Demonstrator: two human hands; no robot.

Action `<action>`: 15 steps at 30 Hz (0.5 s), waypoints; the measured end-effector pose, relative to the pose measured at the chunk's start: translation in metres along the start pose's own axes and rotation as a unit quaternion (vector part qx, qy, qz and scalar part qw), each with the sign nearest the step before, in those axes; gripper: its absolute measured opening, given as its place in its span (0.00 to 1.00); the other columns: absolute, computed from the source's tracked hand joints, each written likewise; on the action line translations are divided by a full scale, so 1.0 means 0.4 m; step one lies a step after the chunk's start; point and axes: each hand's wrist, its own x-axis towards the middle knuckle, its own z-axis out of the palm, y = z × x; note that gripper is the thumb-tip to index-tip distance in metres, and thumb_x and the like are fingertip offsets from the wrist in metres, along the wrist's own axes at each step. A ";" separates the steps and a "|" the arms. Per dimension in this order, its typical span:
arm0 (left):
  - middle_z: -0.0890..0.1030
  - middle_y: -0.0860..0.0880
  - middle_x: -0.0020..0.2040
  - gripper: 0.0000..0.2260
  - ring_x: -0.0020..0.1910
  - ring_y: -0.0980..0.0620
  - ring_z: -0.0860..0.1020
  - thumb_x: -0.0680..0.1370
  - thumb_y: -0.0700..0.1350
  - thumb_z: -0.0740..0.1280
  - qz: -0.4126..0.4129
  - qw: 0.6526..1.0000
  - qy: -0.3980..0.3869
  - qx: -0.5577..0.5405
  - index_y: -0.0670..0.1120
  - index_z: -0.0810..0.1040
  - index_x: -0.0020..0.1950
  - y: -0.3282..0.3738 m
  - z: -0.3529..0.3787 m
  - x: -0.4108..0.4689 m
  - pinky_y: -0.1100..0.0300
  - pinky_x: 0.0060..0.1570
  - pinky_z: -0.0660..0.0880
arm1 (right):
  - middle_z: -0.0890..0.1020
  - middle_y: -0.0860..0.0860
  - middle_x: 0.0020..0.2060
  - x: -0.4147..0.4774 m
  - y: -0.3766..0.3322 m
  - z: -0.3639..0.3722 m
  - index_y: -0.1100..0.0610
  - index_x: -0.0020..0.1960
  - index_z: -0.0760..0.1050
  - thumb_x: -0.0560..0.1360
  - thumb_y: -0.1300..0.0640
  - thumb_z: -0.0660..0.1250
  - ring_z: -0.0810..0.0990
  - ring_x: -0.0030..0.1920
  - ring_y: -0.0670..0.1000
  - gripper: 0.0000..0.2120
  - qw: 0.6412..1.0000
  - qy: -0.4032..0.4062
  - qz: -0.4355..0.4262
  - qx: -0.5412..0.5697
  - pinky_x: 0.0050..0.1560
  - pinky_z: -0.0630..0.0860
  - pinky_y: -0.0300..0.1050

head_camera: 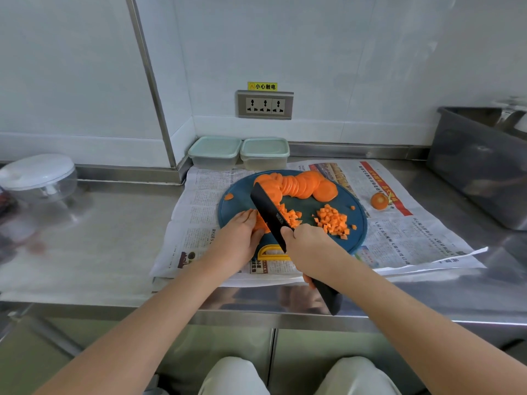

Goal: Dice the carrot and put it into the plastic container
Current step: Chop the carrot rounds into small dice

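Carrot strips (260, 222), grasped by left grip (238, 235), half-hidden behind knife (271, 212) clenched in right grip (310, 246).

Two lidded plastic containers (214, 151), far; one knife (271, 215); one round cutting board (310, 201); one row of carrot slices (299, 183); two piles of diced carrot (333, 222); one carrot end (379, 201), right.
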 end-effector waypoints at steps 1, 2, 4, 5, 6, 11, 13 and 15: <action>0.64 0.47 0.75 0.23 0.74 0.51 0.60 0.83 0.49 0.56 0.001 1.000 0.002 -0.005 0.43 0.60 0.76 0.001 0.000 0.001 0.62 0.70 0.56 | 0.67 0.51 0.31 0.006 0.000 0.003 0.57 0.41 0.63 0.83 0.58 0.47 0.66 0.29 0.47 0.14 1.000 0.008 -0.008 -0.025 0.33 0.68 0.40; 0.65 0.47 0.74 0.22 0.73 0.51 0.61 0.83 0.48 0.56 0.002 1.000 0.005 -0.010 0.43 0.61 0.76 0.001 0.001 0.002 0.62 0.70 0.57 | 0.66 0.51 0.31 0.009 -0.003 0.001 0.57 0.43 0.63 0.83 0.60 0.48 0.64 0.29 0.46 0.12 0.999 0.007 -0.020 -0.045 0.32 0.66 0.38; 0.67 0.48 0.73 0.21 0.72 0.51 0.63 0.83 0.47 0.56 0.001 1.000 0.015 -0.019 0.44 0.62 0.75 0.003 0.006 0.003 0.62 0.69 0.59 | 0.64 0.50 0.31 0.013 -0.016 -0.004 0.55 0.38 0.60 0.83 0.61 0.50 0.62 0.29 0.46 0.14 0.994 -0.009 -0.045 -0.104 0.31 0.63 0.37; 0.68 0.48 0.72 0.21 0.72 0.51 0.63 0.83 0.47 0.57 0.000 1.000 0.021 -0.022 0.44 0.63 0.75 0.003 0.009 0.003 0.62 0.69 0.59 | 0.64 0.50 0.31 0.020 -0.017 -0.002 0.55 0.36 0.58 0.83 0.61 0.50 0.61 0.29 0.46 0.16 0.990 -0.024 -0.049 -0.131 0.30 0.62 0.37; 0.68 0.48 0.72 0.21 0.72 0.51 0.64 0.83 0.46 0.57 0.001 0.999 0.027 -0.021 0.43 0.63 0.75 0.002 0.012 0.005 0.62 0.68 0.59 | 0.64 0.50 0.32 0.025 -0.020 0.000 0.55 0.37 0.60 0.83 0.61 0.51 0.61 0.29 0.46 0.15 0.983 -0.028 -0.067 -0.167 0.30 0.61 0.38; 0.67 0.46 0.73 0.22 0.73 0.51 0.62 0.83 0.46 0.56 0.001 1.000 0.021 -0.011 0.42 0.61 0.75 -0.005 0.018 0.013 0.62 0.69 0.58 | 0.75 0.57 0.51 0.048 -0.042 0.004 0.65 0.62 0.68 0.82 0.66 0.50 0.65 0.37 0.51 0.13 0.920 -0.039 -0.118 -0.372 0.26 0.59 0.38; 0.64 0.46 0.75 0.23 0.74 0.51 0.60 0.83 0.47 0.56 -0.005 1.000 0.015 -0.013 0.42 0.59 0.76 -0.007 0.020 0.013 0.62 0.70 0.56 | 0.75 0.55 0.47 0.055 -0.046 -0.008 0.62 0.55 0.67 0.82 0.65 0.51 0.63 0.33 0.47 0.07 0.915 -0.055 -0.103 -0.386 0.21 0.61 0.36; 0.62 0.46 0.76 0.23 0.75 0.51 0.58 0.83 0.48 0.55 -0.013 1.000 0.007 -0.018 0.42 0.58 0.77 -0.006 0.018 0.007 0.62 0.71 0.53 | 0.76 0.57 0.52 0.062 -0.046 -0.019 0.60 0.51 0.67 0.81 0.65 0.52 0.64 0.31 0.47 0.05 0.934 -0.064 -0.064 -0.345 0.20 0.63 0.37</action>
